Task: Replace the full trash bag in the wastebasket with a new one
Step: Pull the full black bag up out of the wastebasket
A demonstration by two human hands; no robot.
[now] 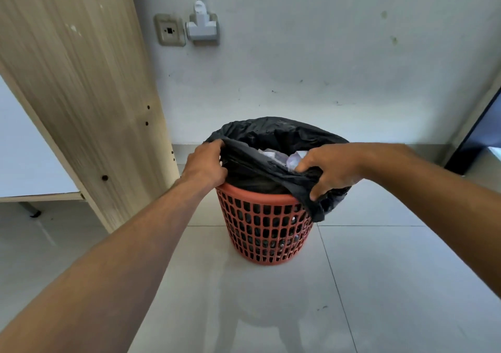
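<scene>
A red perforated plastic wastebasket (267, 230) stands on the tiled floor near the wall. A black trash bag (271, 133) lines it, its edge folded over the far rim and pulled up off the near rim. Crumpled white paper (284, 158) shows inside the bag. My left hand (206, 166) grips the bag's edge at the left side of the basket. At the right side, my right hand (332, 169) is closed on the bag's edge, and a flap of the bag hangs below it over the rim.
A light wooden furniture panel (81, 81) stands close on the left, with a white board (27, 162) beside it. A wall socket (169, 30) and a plugged-in adapter (202, 25) sit on the wall behind. A dark door edge (477, 135) is at the right. Grey floor tiles (379, 285) extend in front.
</scene>
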